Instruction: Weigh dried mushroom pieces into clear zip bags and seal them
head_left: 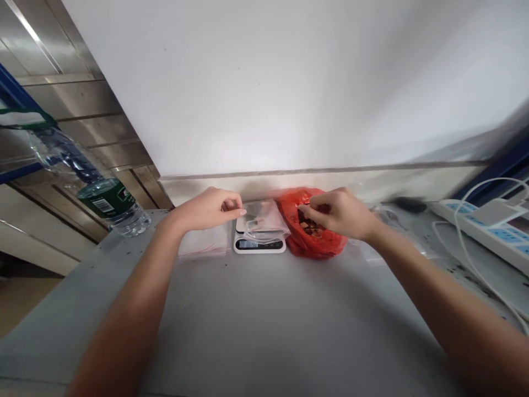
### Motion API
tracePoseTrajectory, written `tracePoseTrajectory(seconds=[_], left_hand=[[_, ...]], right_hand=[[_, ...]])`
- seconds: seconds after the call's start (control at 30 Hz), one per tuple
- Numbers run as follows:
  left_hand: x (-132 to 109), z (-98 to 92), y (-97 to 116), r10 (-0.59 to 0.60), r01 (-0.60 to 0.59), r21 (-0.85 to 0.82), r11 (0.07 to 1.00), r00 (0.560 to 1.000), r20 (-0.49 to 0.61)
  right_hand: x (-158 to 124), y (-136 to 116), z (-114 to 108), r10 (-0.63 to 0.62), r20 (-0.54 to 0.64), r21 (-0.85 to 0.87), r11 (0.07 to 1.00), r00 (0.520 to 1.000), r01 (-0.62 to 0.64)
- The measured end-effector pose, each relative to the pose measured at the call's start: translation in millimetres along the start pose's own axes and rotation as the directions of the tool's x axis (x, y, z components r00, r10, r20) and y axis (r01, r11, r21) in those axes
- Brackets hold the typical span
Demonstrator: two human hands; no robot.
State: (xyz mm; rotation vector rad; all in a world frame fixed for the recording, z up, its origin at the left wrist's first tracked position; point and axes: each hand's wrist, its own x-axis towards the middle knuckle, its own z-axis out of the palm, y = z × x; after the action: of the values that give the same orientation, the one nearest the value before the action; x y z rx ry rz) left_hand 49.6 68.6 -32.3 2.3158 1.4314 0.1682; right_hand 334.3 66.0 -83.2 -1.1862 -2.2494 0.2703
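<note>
Both hands worked at the scale (259, 242) on the grey tabletop (264, 320).

The left hand (209, 208) pinched the mouth of the clear bag (264, 221) lying on the scale; the right hand (341, 212), fingers pressed together on a pinch of pieces, sat in the red bag (314, 240) just right of the scale. Holding the clear mouth wide and steady would likely keep pieces from spilling.

Two bare forearms and hands, nothing worn

Both arms enter from the lower corners of the frame, uncovered from elbow to fingertips; no sleeve reaches into view. The left hand (209, 208) and right hand (341, 212) carry no glove, ring, watch or band, and the fingernails look short and plain
</note>
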Motion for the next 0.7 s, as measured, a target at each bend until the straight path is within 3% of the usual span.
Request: tracePoseTrajectory(seconds=[0.27,0.53,0.7], left_hand=[[3.1,-1.0,-18.6,-0.046,0.039,0.053,0.998,0.988,0.144],[2.1,-0.7,-25.3,-0.047,0.033,0.1,0.994,0.989,0.14],[3.3,-1.5,-23.5,-0.092,0.074,0.119,0.99,0.984,0.155]], right_hand=[[-1.8,9.8,1.4,0.099,0.136,-0.037,0.995,0.986,-0.095],[-1.2,13.4,-1.0,0.155,0.164,-0.025,0.988,0.974,-0.153],[-2.5,11.0,-1.1,0.094,0.15,-0.005,0.996,0.984,-0.094]])
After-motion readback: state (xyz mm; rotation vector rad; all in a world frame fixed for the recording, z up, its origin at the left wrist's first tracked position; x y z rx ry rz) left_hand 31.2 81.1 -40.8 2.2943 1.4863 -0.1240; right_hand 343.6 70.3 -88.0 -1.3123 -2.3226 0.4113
